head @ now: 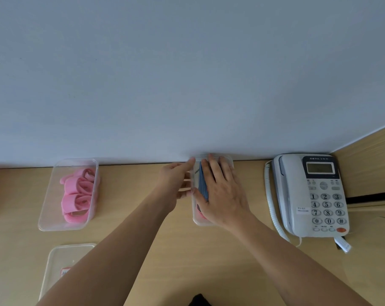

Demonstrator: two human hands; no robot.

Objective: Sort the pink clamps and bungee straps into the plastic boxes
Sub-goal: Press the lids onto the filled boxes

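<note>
A clear plastic box (197, 219) stands against the wall, right of centre. A blue striped bungee strap (202, 184) and something red show inside it. My right hand (222, 191) lies flat over the top of this box with the fingers spread and the thumb at its left edge. My left hand (176, 180) grips the box's left side, its fingers blurred through the plastic. At the left, a second clear box (48, 208) stands without a lid and holds several pink clamps (79, 191).
A clear lid (59, 259) with a red label lies at the front left. A grey desk telephone (310, 195) with a coiled cord stands right of the box. A wooden side panel (368, 160) closes the right. The wall runs along the back.
</note>
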